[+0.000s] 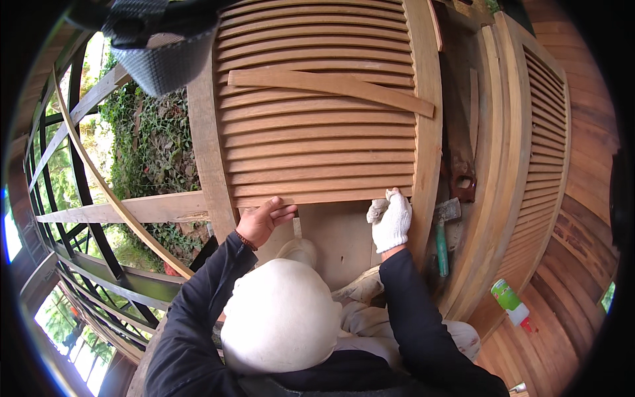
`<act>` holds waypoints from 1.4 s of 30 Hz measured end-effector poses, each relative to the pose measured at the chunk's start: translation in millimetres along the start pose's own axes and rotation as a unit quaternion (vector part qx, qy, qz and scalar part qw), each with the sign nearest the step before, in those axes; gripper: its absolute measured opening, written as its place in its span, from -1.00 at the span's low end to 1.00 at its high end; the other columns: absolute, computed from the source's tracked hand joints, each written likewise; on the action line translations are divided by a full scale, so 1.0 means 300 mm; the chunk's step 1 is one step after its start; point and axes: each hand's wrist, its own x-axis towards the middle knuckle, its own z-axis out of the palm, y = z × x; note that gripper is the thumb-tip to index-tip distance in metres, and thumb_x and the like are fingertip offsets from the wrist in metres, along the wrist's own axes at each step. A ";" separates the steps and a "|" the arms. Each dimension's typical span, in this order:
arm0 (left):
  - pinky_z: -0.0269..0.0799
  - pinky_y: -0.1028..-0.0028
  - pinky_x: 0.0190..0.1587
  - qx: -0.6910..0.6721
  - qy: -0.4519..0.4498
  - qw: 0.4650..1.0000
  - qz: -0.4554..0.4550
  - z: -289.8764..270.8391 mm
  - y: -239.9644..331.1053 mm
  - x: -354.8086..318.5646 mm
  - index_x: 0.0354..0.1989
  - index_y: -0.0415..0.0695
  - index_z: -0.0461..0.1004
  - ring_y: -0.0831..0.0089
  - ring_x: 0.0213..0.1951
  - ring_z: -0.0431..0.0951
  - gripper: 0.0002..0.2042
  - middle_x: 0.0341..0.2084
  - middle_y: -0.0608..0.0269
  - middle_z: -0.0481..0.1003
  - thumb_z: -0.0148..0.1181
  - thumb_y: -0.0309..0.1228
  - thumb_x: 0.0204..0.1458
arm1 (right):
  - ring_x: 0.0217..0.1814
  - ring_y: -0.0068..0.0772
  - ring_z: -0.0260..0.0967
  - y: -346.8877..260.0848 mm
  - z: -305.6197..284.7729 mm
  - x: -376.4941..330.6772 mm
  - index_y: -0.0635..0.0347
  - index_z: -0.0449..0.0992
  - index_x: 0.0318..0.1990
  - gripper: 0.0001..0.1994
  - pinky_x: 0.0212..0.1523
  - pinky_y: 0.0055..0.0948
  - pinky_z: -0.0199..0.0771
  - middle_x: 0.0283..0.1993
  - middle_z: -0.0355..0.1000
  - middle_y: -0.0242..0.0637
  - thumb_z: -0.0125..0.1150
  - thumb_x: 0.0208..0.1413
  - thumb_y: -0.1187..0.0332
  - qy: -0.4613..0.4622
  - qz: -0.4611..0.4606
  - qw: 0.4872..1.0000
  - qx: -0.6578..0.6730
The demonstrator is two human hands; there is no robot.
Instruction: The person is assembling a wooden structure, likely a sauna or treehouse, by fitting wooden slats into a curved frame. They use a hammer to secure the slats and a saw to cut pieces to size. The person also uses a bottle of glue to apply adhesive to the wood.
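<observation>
Filling twelve o'clock, the shutter (317,112) looks heavy and stiff, its slats thin; grip the frame rails. Bare left hand (264,220) presses flat on its bottom edge; gloved right hand (391,221) pinches a rag (377,210) there.

Black long sleeves, white knit glove on right grip (391,221), bare left grip (263,220), dark bead bracelet (245,241)

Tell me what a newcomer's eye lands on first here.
The slatted wooden louvre shutter fills the centre, a loose flat wooden slat lying slantwise across it. At its bottom edge, the bare left hand and the white-gloved right hand press on the lowest slats. Right of the frame, a green-handled hammer lies on the boards.
</observation>
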 end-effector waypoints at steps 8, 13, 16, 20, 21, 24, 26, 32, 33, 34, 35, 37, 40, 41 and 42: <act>0.50 0.02 0.21 -0.008 0.013 1.000 0.007 0.004 -0.016 0.018 -0.09 -0.24 0.51 -0.04 0.10 0.58 -0.79 -0.08 0.08 0.57 0.20 -0.32 0.31 | -0.77 -0.43 0.18 -0.004 0.045 -0.018 0.12 0.41 -0.31 -0.88 -0.76 -0.41 0.20 -0.68 0.31 -0.35 0.10 0.23 0.32 0.039 -0.023 0.999 -0.019; 0.54 0.07 0.16 -0.086 0.048 0.989 0.109 0.051 -0.022 -0.063 -0.25 -0.14 0.53 0.13 0.01 0.63 -0.82 -0.22 0.22 0.58 0.19 -0.29 0.32 | -0.77 -0.45 0.13 0.011 0.021 -0.010 0.07 0.40 -0.31 -0.86 -0.73 -0.42 0.18 -0.68 0.27 -0.38 0.14 0.24 0.27 0.030 -0.039 0.999 -0.002; 0.61 0.12 0.07 -0.107 0.105 0.977 0.153 0.053 -0.039 -0.068 -0.37 -0.06 0.51 0.25 -0.12 0.66 -0.80 -0.35 0.31 0.57 0.18 -0.29 0.32 | -0.75 -0.46 0.14 0.009 0.031 -0.010 0.05 0.39 -0.28 -0.83 -0.71 -0.42 0.19 -0.67 0.26 -0.40 0.16 0.27 0.21 0.004 -0.022 1.000 -0.013; 0.63 0.13 0.02 -0.082 0.145 0.974 0.155 0.044 -0.062 -0.076 -0.36 -0.06 0.52 0.25 -0.17 0.66 -0.79 -0.36 0.27 0.58 0.18 -0.27 0.32 | -0.75 -0.48 0.14 0.024 -0.009 0.012 0.04 0.37 -0.23 -0.80 -0.71 -0.42 0.18 -0.67 0.25 -0.42 0.16 0.31 0.15 -0.027 -0.027 0.999 -0.019; 0.63 0.14 0.01 -0.082 0.137 0.975 0.157 0.053 -0.053 -0.067 -0.36 -0.06 0.52 0.25 -0.19 0.66 -0.79 -0.35 0.26 0.59 0.18 -0.27 0.32 | -0.76 -0.49 0.14 0.022 0.003 0.001 0.05 0.38 -0.23 -0.80 -0.72 -0.43 0.15 -0.67 0.24 -0.43 0.16 0.32 0.16 0.001 -0.015 1.000 -0.012; 0.65 0.16 0.02 -0.061 0.147 0.977 0.143 0.067 -0.025 -0.048 -0.34 -0.16 0.47 0.16 -0.11 0.67 -0.75 -0.27 0.09 0.58 0.17 -0.25 0.33 | -0.76 -0.53 0.09 0.015 0.032 0.005 0.05 0.37 -0.26 -0.78 -0.74 -0.47 0.08 -0.68 0.19 -0.46 0.16 0.32 0.15 0.008 -0.037 0.999 -0.024; 0.65 0.16 0.01 -0.020 0.133 0.986 0.096 0.073 -0.022 -0.063 -0.23 -0.22 0.53 0.10 -0.10 0.68 -0.71 -0.24 -0.02 0.62 0.11 -0.21 0.36 | -0.76 -0.48 0.15 0.026 0.009 0.004 0.09 0.37 -0.26 -0.76 -0.74 -0.46 0.11 -0.66 0.28 -0.38 0.16 0.32 0.15 -0.004 -0.018 1.000 -0.001; 0.64 0.32 -0.15 0.579 -0.131 0.801 0.074 0.269 0.243 -0.070 0.00 -0.22 0.54 0.18 -0.32 0.71 -0.71 -0.28 0.09 0.68 0.16 -0.26 0.31 | -0.68 -0.39 0.37 0.022 -0.076 0.012 0.18 0.44 -0.18 -0.67 -0.67 -0.38 0.41 -0.57 0.45 -0.26 0.13 0.35 0.05 -0.065 -0.015 0.996 -0.065; 0.61 0.31 -0.08 0.654 -0.045 0.728 0.202 0.380 0.311 -0.043 0.06 -0.21 0.52 0.13 -0.23 0.70 -0.69 -0.21 0.07 0.66 0.19 -0.29 0.26 | -0.63 -0.40 0.43 0.036 -0.090 -0.010 0.24 0.47 -0.13 -0.59 -0.64 -0.40 0.45 -0.51 0.50 -0.25 0.11 0.36 -0.01 -0.085 -0.026 0.991 -0.098; 0.53 0.26 0.02 0.696 0.009 0.636 0.334 0.446 0.377 0.022 0.11 -0.17 0.49 0.11 -0.10 0.61 -0.66 -0.09 0.07 0.59 0.22 -0.30 0.22 | -0.59 -0.44 0.44 0.047 -0.102 -0.028 0.29 0.49 -0.10 -0.67 -0.61 -0.43 0.47 -0.48 0.50 -0.26 0.14 0.34 0.14 -0.098 -0.041 0.983 -0.153; 0.44 0.22 0.12 0.723 0.036 0.517 0.457 0.482 0.446 0.126 0.15 -0.13 0.47 0.09 0.03 0.52 -0.62 0.02 0.08 0.52 0.26 -0.31 0.18 | -0.57 -0.46 0.44 0.055 -0.106 -0.046 0.31 0.50 -0.08 -0.73 -0.59 -0.45 0.47 -0.46 0.49 -0.27 0.14 0.29 0.24 -0.120 -0.026 0.975 -0.185; 0.28 0.12 0.32 0.756 0.087 0.345 0.550 0.500 0.554 0.293 0.23 -0.06 0.42 0.05 0.30 0.33 -0.50 0.26 0.08 0.38 0.32 -0.34 0.09 | -0.53 -0.51 0.42 0.078 -0.097 -0.067 0.34 0.49 -0.04 -0.76 -0.54 -0.49 0.46 -0.41 0.47 -0.27 0.11 0.14 0.50 -0.144 0.004 0.956 -0.255; 0.30 0.15 0.31 0.767 0.026 0.355 0.535 0.493 0.579 0.351 0.17 -0.03 0.48 0.04 0.27 0.35 -0.54 0.18 0.12 0.42 0.34 -0.33 0.05 | -0.45 -0.51 0.42 0.114 -0.154 -0.066 0.37 0.47 -0.01 -0.73 -0.46 -0.50 0.47 -0.35 0.47 -0.27 0.12 0.12 0.57 -0.182 0.014 0.951 -0.249; 0.31 0.15 0.28 0.750 0.018 0.363 0.552 0.493 0.574 0.343 0.06 -0.03 0.54 0.08 0.20 0.41 -0.62 0.05 0.14 0.48 0.36 -0.34 0.02 | -0.44 -0.50 0.42 0.110 -0.166 -0.071 0.37 0.46 0.01 -0.72 -0.45 -0.49 0.47 -0.34 0.47 -0.27 0.12 0.13 0.56 -0.193 0.024 0.950 -0.245; 0.34 0.15 0.24 0.756 0.024 0.371 0.538 0.486 0.563 0.319 0.03 -0.04 0.55 0.09 0.13 0.45 -0.64 0.00 0.15 0.50 0.36 -0.34 0.02 | -0.43 -0.50 0.42 0.099 -0.160 -0.081 0.37 0.45 0.03 -0.71 -0.45 -0.49 0.47 -0.33 0.47 -0.27 0.13 0.14 0.56 -0.204 0.036 0.948 -0.241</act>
